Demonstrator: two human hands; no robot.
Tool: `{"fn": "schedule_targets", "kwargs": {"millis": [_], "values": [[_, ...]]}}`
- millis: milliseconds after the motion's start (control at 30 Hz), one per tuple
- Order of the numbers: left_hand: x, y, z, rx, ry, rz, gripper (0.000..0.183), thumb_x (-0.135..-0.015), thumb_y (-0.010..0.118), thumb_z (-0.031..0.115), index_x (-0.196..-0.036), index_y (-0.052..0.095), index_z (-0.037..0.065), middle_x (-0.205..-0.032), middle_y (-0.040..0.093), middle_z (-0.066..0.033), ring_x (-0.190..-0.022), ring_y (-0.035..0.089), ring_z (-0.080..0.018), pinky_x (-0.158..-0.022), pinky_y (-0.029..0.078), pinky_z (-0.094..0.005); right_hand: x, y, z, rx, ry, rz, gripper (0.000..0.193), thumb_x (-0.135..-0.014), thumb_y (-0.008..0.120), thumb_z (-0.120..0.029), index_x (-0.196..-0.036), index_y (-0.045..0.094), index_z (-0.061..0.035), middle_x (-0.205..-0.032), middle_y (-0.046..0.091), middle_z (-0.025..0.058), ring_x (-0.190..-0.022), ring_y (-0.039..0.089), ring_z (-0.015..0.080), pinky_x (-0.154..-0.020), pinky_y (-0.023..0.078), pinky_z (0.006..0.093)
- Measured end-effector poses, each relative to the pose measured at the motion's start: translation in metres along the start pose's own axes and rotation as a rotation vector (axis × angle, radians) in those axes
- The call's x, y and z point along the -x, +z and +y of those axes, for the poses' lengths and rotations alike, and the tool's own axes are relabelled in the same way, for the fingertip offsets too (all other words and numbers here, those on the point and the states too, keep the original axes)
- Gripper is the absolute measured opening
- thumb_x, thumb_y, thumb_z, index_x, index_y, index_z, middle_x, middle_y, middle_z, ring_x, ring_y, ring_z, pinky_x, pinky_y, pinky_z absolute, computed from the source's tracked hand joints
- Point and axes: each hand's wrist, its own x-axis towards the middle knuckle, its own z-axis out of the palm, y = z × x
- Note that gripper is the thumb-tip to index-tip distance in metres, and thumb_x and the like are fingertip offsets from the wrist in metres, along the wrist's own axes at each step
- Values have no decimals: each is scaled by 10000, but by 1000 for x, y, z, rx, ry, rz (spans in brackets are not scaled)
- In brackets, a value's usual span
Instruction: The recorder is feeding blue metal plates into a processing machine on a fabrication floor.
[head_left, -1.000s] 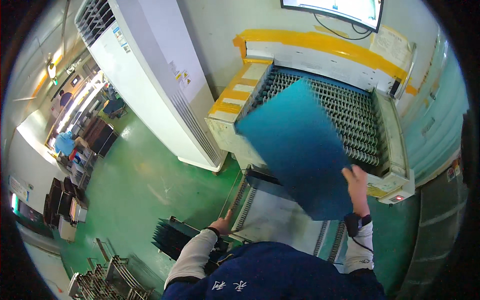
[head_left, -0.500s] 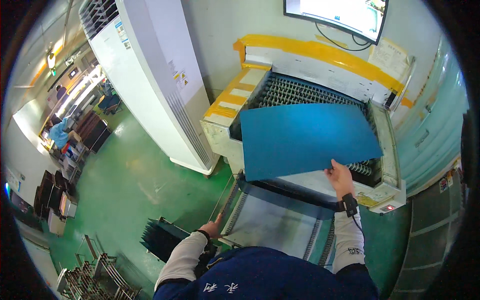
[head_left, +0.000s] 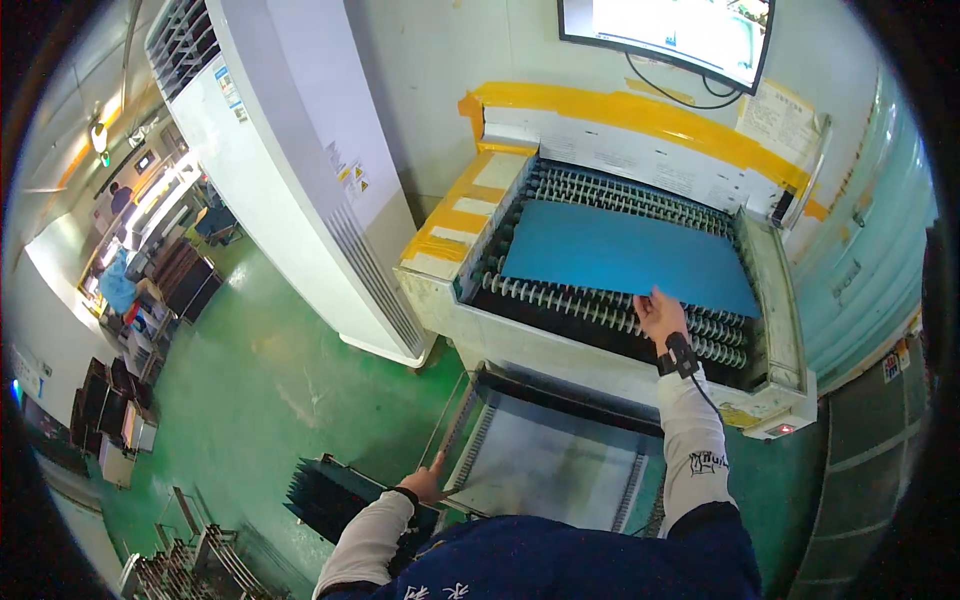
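A flat blue panel (head_left: 630, 250) lies on the rows of ridged rollers in a conveyor machine (head_left: 540, 335). My right hand (head_left: 660, 317) is at the panel's near edge, thumb and fingertips bent against it. Below the machine stands a slotted rack (head_left: 550, 450) with toothed side rails and a pale flat surface between them. My left hand (head_left: 425, 483) grips the rack's left frame, its index finger stretched along the bar. Part of that grip is hidden.
A tall white air conditioner (head_left: 300, 200) stands left of the machine. Dark panels in a rack (head_left: 335, 495) are beside my left forearm. Metal racks (head_left: 190, 565) stand lower left. A screen (head_left: 680, 35) hangs above; a translucent curtain (head_left: 860, 250) is right. People work far left.
The blue panel has gone from being held tilted above the machine to lying on its rollers. My right hand has moved forward with it; my left hand stays on the rack.
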Motion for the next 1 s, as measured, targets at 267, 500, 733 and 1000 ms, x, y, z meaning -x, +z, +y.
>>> {"fn": "schedule_targets", "kwargs": {"millis": [267,500,733,1000], "values": [[2,1,-4,13,56,39,1134,-783,681,564,-1536,-103,243,-1271,514,-331,-1115,575,-478,-946,471,-529,-6,36,-7,330,242,-31,361,-998,507,-267,-1178,542,44,-1075,667,144,-906,661,226,-749,552,320],[5,-5,3,-4,1,14,1137,-769,722,439,-1541,-89,242,-1251,536,-304,-1116,582,-466,-933,473,-531,28,52,-6,528,200,-221,330,-977,535,-274,-1138,598,7,-1060,680,122,-877,664,198,-745,539,302],[-5,15,-13,-29,-15,6,1135,-768,725,369,-1539,-98,249,-1273,514,-303,-1104,586,-463,-923,493,-511,131,50,57,882,407,-478,322,-993,502,-284,-1111,618,-8,-1002,683,112,-884,664,184,-783,525,312],[13,-6,7,26,-9,52,1183,-717,754,266,-1539,-97,253,-1277,509,-291,-1093,600,-444,-904,504,-509,169,-98,126,1886,-355,-479,288,-823,675,-190,-1066,650,-37,-1095,655,137,-1025,613,317,-861,488,411]]}}
